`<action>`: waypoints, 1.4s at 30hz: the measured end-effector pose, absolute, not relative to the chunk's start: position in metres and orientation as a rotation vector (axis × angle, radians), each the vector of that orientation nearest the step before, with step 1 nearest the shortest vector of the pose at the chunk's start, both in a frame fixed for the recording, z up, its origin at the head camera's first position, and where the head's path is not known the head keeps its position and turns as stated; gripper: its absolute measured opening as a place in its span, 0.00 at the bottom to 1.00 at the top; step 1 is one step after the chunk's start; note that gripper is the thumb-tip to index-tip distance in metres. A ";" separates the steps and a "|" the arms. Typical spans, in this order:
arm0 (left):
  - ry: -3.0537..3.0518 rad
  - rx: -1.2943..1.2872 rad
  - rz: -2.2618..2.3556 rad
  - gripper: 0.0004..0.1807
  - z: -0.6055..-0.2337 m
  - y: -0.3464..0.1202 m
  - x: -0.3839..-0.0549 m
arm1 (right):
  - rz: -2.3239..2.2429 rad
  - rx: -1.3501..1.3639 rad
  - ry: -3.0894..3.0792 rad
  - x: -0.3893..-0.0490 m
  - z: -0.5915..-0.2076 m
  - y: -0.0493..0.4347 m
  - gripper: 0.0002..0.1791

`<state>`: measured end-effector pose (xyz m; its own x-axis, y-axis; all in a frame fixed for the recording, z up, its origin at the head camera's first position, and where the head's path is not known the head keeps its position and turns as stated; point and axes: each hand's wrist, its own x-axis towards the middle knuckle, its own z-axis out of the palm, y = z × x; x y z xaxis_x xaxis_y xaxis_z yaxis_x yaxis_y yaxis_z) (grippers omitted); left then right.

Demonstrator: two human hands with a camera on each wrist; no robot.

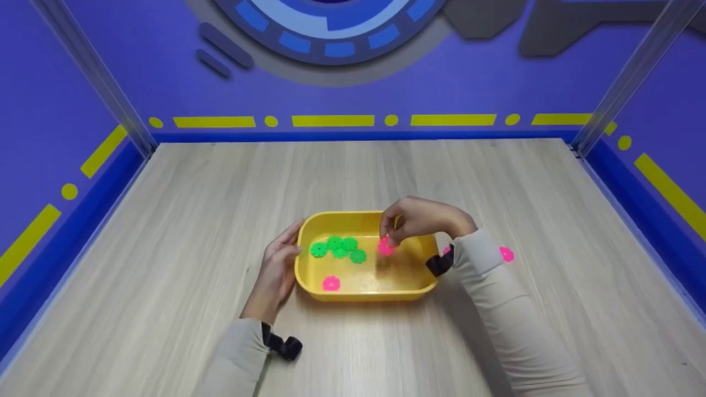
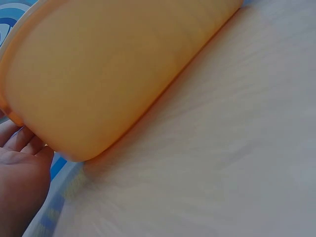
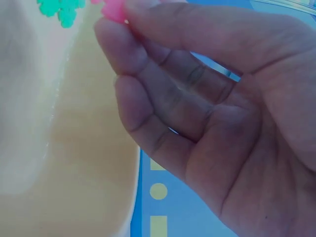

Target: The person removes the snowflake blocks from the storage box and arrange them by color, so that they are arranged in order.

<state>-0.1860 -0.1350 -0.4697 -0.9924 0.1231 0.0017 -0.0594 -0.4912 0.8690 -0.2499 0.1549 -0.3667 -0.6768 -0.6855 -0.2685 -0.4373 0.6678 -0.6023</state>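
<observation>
A yellow plastic basin (image 1: 386,286) sits on the table, with several green notched discs (image 1: 340,248) on its floor, some overlapping. One pink notched disc (image 1: 331,283) lies near its front left corner. My left hand (image 1: 278,267) grips the basin's left end, thumb at the rim and fingers along the outside wall; the left wrist view shows these fingers (image 2: 29,140) under the rim. Over the basin's right half, my right hand (image 1: 422,216) pinches another pink notched disc (image 1: 386,246) between thumb and fingertips. That disc (image 3: 114,9) is partly cut off in the right wrist view.
Right of the basin, a pink disc (image 1: 506,254) lies on the table beside the right sleeve. Part of another pink disc (image 1: 447,251) shows by the wrist's black strap (image 1: 441,263). Blue-purple walls (image 1: 342,99) enclose the wooden table (image 1: 220,182) at the back and sides.
</observation>
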 end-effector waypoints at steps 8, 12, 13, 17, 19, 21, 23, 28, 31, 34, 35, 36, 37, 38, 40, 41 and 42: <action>1.520 0.097 2.626 0.36 -0.468 -0.135 -0.186 | -0.766 -0.873 2.402 -0.249 -0.358 0.164 0.06; 1.543 0.090 2.615 0.36 -0.468 -0.135 -0.186 | -0.822 -0.903 2.394 -0.247 -0.356 0.171 0.06; 1.552 0.090 2.609 0.36 -0.468 -0.135 -0.186 | -0.833 -0.912 2.395 -0.247 -0.356 0.172 0.06; 1.554 0.088 2.608 0.36 -0.469 -0.136 -0.187 | -0.854 -0.918 2.423 -0.247 -0.356 0.178 0.06; 1.551 0.085 2.610 0.36 -0.469 -0.136 -0.187 | -0.855 -0.909 2.443 -0.247 -0.355 0.182 0.07; 1.548 0.082 2.612 0.36 -0.469 -0.136 -0.187 | -0.856 -0.899 2.460 -0.247 -0.355 0.186 0.07; 1.542 0.074 2.617 0.37 -0.468 -0.135 -0.187 | -0.858 -0.906 2.473 -0.247 -0.354 0.190 0.07; 1.537 0.075 2.624 0.36 -0.468 -0.135 -0.187 | -0.887 -0.913 2.488 -0.247 -0.351 0.203 0.07; 1.531 0.073 2.628 0.36 -0.468 -0.135 -0.187 | -0.911 -0.892 2.484 -0.247 -0.350 0.210 0.08; 1.528 0.072 2.628 0.36 -0.468 -0.135 -0.187 | -0.927 -0.867 2.484 -0.246 -0.349 0.217 0.08; 1.525 0.071 2.630 0.36 -0.468 -0.135 -0.187 | -0.931 -0.860 2.486 -0.245 -0.348 0.219 0.08; 1.526 0.074 2.630 0.36 -0.468 -0.135 -0.187 | -0.931 -0.851 2.489 -0.244 -0.348 0.221 0.08; 1.529 0.076 2.627 0.36 -0.469 -0.135 -0.187 | -0.932 -0.847 2.492 -0.244 -0.348 0.223 0.08; 1.530 0.079 2.626 0.36 -0.469 -0.135 -0.187 | -0.931 -0.842 2.495 -0.243 -0.348 0.226 0.08; 1.540 0.079 2.623 0.36 -0.470 -0.135 -0.187 | -0.932 -0.828 2.501 -0.242 -0.349 0.231 0.07; 1.547 0.079 2.620 0.36 -0.470 -0.135 -0.187 | -0.933 -0.816 2.503 -0.241 -0.349 0.233 0.07; 1.550 0.073 2.620 0.36 -0.471 -0.134 -0.187 | -0.932 -0.805 2.507 -0.241 -0.351 0.236 0.07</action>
